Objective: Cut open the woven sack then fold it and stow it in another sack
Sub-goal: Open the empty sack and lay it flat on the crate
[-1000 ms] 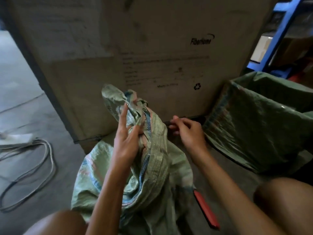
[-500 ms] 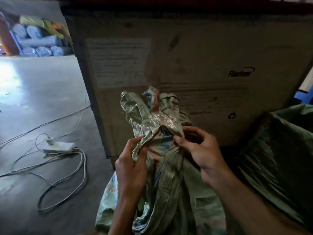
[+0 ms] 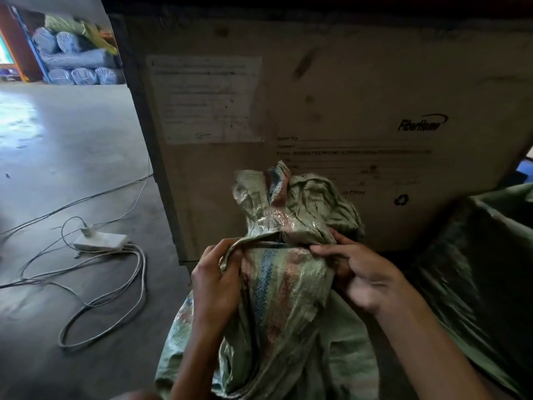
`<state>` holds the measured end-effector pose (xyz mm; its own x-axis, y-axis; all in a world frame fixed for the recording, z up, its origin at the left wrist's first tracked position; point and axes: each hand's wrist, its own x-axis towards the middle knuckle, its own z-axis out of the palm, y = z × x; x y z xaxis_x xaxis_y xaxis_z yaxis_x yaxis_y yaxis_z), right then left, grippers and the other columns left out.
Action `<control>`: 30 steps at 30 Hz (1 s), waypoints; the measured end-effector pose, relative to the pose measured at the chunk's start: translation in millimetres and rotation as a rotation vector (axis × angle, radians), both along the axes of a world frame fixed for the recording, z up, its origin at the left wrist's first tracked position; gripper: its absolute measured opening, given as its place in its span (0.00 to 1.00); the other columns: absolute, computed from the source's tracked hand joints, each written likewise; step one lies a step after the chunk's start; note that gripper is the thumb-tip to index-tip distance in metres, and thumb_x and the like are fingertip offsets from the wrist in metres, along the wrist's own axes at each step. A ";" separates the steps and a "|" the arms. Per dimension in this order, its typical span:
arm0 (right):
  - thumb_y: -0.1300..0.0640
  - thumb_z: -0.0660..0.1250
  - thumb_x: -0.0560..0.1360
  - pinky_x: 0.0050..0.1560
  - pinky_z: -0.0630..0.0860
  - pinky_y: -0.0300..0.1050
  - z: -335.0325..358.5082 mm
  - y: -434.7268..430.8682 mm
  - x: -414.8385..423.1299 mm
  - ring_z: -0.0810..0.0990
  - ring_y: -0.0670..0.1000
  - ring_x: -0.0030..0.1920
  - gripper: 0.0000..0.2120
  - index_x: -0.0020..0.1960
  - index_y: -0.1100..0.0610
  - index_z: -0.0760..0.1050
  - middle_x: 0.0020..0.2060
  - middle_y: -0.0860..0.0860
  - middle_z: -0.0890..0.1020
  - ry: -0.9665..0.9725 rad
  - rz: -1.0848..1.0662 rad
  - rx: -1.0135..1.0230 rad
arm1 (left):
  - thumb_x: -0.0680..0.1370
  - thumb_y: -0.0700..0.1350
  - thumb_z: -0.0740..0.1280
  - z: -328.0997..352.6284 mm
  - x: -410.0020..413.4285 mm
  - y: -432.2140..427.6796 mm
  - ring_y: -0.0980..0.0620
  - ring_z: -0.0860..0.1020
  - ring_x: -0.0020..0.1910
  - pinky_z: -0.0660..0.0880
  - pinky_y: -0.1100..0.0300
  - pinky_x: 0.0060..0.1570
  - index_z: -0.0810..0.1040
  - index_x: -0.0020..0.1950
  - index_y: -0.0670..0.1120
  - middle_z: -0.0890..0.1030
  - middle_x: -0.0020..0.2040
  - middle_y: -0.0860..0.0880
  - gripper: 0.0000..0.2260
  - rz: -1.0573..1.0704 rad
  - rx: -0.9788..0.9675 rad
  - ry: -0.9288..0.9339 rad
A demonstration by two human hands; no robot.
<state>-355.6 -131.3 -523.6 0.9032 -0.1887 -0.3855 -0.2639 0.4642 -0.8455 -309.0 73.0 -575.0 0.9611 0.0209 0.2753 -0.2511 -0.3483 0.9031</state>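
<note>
A crumpled green woven sack (image 3: 284,287) with blue and red stripes stands bunched up in front of me, its top rising above my hands. My left hand (image 3: 215,284) grips a fold of the sack's left edge with curled fingers. On the right side, my right hand (image 3: 360,277) pinches the fabric just below the bunched top. A second green sack (image 3: 476,272) stands open at the right edge of the view. No cutting tool shows in this frame.
A big cardboard box (image 3: 331,105) with a printed label stands right behind the sack. On the concrete floor to the left lie a white power strip (image 3: 101,241) and looping cables (image 3: 109,307). Wrapped rolls (image 3: 75,59) are stacked far back left.
My right hand came from the floor beside the sack up onto its fabric, and both hands now hold it just below the bunched top. The view tilted up; the red-handled tool dropped out of sight.
</note>
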 end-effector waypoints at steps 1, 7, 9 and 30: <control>0.68 0.75 0.58 0.62 0.78 0.59 -1.5 -3.6 -1.3 0.83 0.61 0.58 0.30 0.59 0.52 0.82 0.53 0.60 0.87 0.003 0.011 -0.007 | 0.79 0.45 0.66 2.8 -1.6 0.7 0.49 0.82 0.48 0.78 0.56 0.48 0.86 0.54 0.49 0.86 0.47 0.49 0.10 -0.124 -0.141 0.080; 0.51 0.82 0.55 0.62 0.79 0.58 -5.5 -0.5 -10.1 0.87 0.56 0.53 0.33 0.60 0.52 0.81 0.49 0.53 0.89 -0.108 0.039 -0.252 | 0.78 0.49 0.63 17.0 -12.2 -1.3 0.48 0.82 0.39 0.78 0.54 0.43 0.84 0.52 0.42 0.85 0.44 0.42 0.14 -0.450 -0.948 0.599; 0.45 0.82 0.55 0.59 0.81 0.53 -4.5 4.6 -10.6 0.87 0.51 0.53 0.31 0.57 0.49 0.82 0.50 0.49 0.88 -0.147 0.025 -0.404 | 0.73 0.45 0.71 12.7 -8.2 -3.2 0.47 0.82 0.40 0.80 0.54 0.42 0.82 0.56 0.43 0.84 0.46 0.41 0.13 -0.482 -1.018 0.638; 0.43 0.67 0.78 0.44 0.82 0.51 -25.8 -3.1 4.0 0.85 0.43 0.40 0.13 0.48 0.50 0.86 0.38 0.44 0.87 -0.307 -0.021 -1.190 | 0.76 0.33 0.72 10.8 11.8 -2.2 0.50 0.83 0.42 0.80 0.60 0.44 0.82 0.52 0.38 0.85 0.50 0.35 0.06 -0.264 -0.306 0.298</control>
<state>-351.6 -134.4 -549.4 0.9188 -0.2931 0.2644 0.0187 -0.6368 -0.7708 -297.2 70.8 -564.2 0.9804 -0.1969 0.0075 -0.0107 -0.0155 0.9998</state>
